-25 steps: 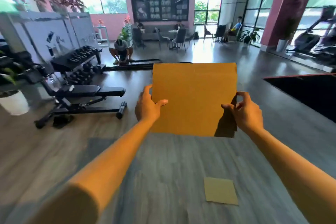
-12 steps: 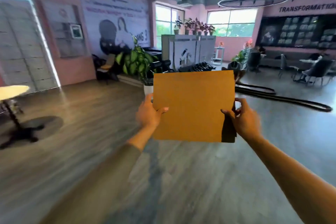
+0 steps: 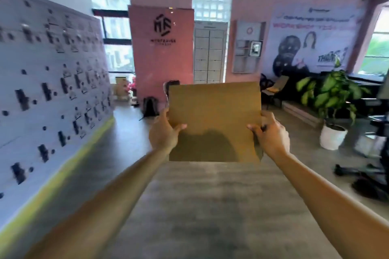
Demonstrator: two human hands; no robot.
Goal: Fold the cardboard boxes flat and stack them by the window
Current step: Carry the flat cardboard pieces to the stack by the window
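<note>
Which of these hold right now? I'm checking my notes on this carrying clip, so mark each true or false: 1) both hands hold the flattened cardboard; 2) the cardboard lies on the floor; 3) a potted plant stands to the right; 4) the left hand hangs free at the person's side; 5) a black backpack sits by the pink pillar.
1) True: the left hand and the right hand grip the flattened cardboard by its side edges.
2) False: it is held upright in the air, in front of the person.
3) True: the potted plant stands in a white pot at right.
4) False: it grips the cardboard's left edge.
5) True: the black backpack rests at the foot of the pink pillar.
</note>
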